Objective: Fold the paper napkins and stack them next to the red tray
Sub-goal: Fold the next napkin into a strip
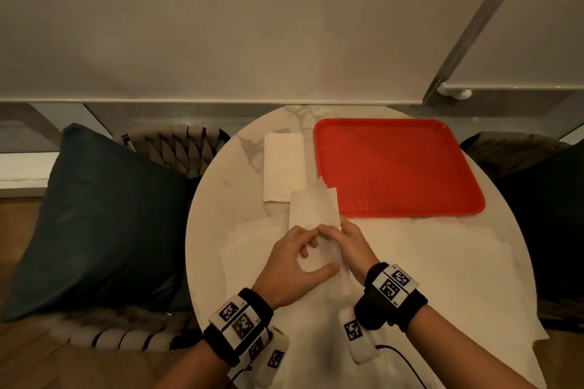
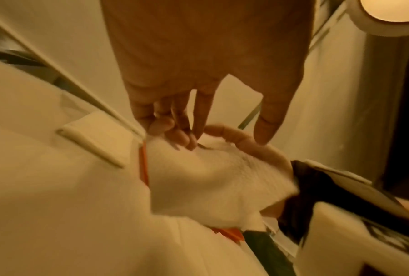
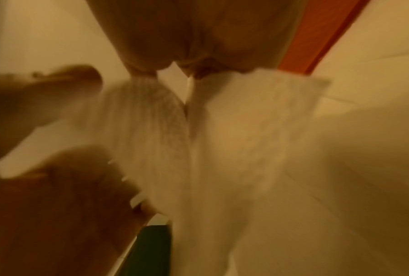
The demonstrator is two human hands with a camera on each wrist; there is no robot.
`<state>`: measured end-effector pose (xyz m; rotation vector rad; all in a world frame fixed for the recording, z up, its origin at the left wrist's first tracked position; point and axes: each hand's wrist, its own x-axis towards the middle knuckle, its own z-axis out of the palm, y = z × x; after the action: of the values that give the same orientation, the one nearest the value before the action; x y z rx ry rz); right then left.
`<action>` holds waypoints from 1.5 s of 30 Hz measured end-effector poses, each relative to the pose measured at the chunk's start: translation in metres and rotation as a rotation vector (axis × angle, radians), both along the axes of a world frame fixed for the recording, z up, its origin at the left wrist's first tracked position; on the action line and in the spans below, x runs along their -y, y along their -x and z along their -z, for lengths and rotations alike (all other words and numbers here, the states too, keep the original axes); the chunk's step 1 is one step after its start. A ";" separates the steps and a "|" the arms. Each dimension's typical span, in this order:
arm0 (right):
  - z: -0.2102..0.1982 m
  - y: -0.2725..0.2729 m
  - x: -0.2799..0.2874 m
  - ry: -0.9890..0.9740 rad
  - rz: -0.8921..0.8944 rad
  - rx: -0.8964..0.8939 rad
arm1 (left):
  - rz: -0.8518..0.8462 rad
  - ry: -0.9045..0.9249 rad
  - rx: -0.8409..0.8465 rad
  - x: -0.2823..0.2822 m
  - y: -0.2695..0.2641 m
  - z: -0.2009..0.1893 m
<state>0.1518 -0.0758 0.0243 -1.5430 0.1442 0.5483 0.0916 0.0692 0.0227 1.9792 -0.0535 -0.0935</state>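
Both hands work a half-folded paper napkin (image 1: 313,211) above the marble table (image 1: 221,199), beside the red tray (image 1: 395,164). The left hand (image 1: 294,265) and right hand (image 1: 350,246) pinch its near end; feather-light, limp and easily torn, it is probably best held at corners.

Left hand (image 1: 295,265) and right hand (image 1: 349,245) meet at centre, each grip pinched closed.

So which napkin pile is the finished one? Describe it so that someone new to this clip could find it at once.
Start at the red tray on the round marble table. Just left of the tray lies the folded stack, a neat white rectangle with nobody touching it. The napkin being folded is gripped by the left hand and right hand, and the unfolded sheets lie spread flat nearer the person.
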 end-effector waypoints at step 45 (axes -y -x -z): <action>0.025 -0.182 -0.020 0.765 -0.321 0.464 | -0.025 -0.648 -0.250 -0.088 -0.196 0.032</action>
<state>0.3334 -0.0559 -0.0003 -2.4247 -0.2915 0.3805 0.2879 0.1568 -0.0093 2.5958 0.1873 -0.3804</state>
